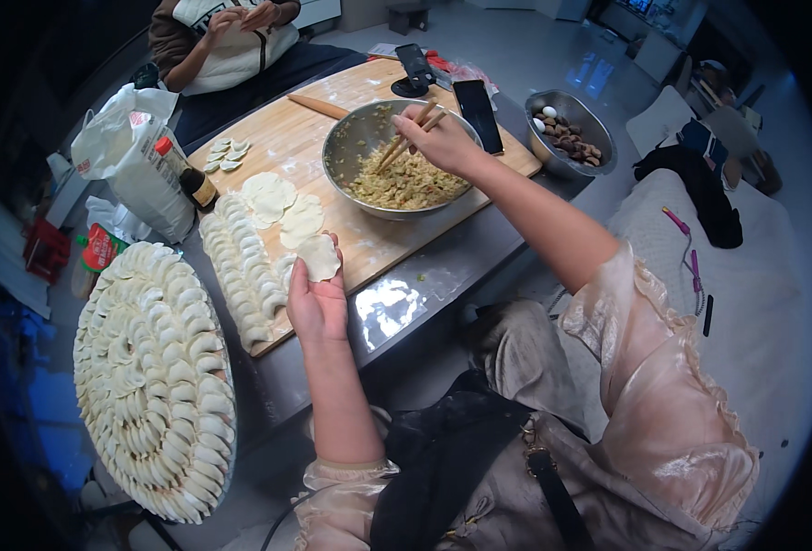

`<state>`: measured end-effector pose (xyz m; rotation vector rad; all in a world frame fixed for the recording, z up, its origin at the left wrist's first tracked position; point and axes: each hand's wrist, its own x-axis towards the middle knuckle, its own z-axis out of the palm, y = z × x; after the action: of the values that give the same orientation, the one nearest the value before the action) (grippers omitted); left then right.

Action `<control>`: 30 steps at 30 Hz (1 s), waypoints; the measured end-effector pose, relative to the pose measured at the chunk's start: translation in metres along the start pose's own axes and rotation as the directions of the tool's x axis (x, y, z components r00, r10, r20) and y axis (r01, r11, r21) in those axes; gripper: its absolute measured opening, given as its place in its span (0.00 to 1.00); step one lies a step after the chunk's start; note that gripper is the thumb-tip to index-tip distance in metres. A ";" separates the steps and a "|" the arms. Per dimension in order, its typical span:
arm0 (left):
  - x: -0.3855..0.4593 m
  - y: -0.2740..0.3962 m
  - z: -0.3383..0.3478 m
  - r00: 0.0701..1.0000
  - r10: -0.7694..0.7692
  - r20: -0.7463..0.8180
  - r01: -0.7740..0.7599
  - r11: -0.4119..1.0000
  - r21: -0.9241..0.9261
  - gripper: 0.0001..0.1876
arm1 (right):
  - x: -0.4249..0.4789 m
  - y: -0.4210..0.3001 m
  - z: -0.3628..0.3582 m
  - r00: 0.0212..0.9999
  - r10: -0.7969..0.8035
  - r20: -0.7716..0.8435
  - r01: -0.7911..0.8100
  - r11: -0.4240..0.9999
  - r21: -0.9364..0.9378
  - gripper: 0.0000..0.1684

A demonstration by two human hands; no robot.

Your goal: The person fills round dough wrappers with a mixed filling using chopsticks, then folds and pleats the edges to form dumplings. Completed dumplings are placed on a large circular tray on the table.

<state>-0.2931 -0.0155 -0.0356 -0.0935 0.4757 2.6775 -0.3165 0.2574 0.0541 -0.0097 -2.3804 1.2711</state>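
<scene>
A round dumpling wrapper [318,258] lies across the fingers of my left hand [318,303], palm up at the board's near edge. My right hand [440,140] grips a pair of wooden chopsticks [400,146], their tips down in the chopped filling [413,179]. That filling sits in a wide steel bowl [340,162] on the wooden board [371,248]. Beyond my left hand, several loose wrappers [268,196] overlap on the floured wood. Rows of folded dumplings [244,268] stand along the board's left end.
A round tray of dumplings [151,386] stands at left, near a flour bag [137,158] and a sauce bottle [192,175]. A rolling pin [318,106], a phone [477,116] and a phone stand [414,69] lie beyond. Another person's hands [241,19] are opposite. A steel basin [571,134] stands right.
</scene>
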 end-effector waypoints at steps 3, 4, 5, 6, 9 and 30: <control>-0.001 0.003 -0.001 1.000 -0.007 0.001 0.007 1.000 -0.012 0.22 | -0.002 -0.012 0.008 0.999 -0.044 -0.024 0.042 0.997 -0.058 0.19; -0.001 0.002 0.000 1.000 -0.012 0.003 0.012 1.000 -0.017 0.22 | 0.000 -0.009 0.009 0.998 -0.040 -0.039 0.039 0.999 -0.032 0.19; -0.001 0.002 0.000 1.000 -0.014 0.007 0.014 1.000 -0.017 0.22 | 0.002 -0.006 0.010 0.998 -0.036 -0.053 0.036 0.999 -0.004 0.19; 0.000 0.002 -0.001 1.000 -0.014 0.012 0.014 1.000 -0.018 0.22 | 0.004 -0.007 0.011 0.997 -0.035 -0.066 0.036 0.999 0.023 0.19; 0.001 0.001 -0.003 1.000 -0.010 0.011 0.010 1.000 -0.013 0.22 | 0.005 -0.010 0.013 0.993 0.057 -0.104 -0.038 0.984 0.176 0.20; -0.008 -0.004 0.009 0.991 -0.067 0.113 0.075 0.994 -0.073 0.23 | -0.093 -0.048 -0.042 0.930 0.318 -0.184 -0.068 0.640 0.765 0.20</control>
<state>-0.2843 -0.0118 -0.0275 0.0150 0.3276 2.6144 -0.2069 0.2433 0.0769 -0.2046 -1.4634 2.1093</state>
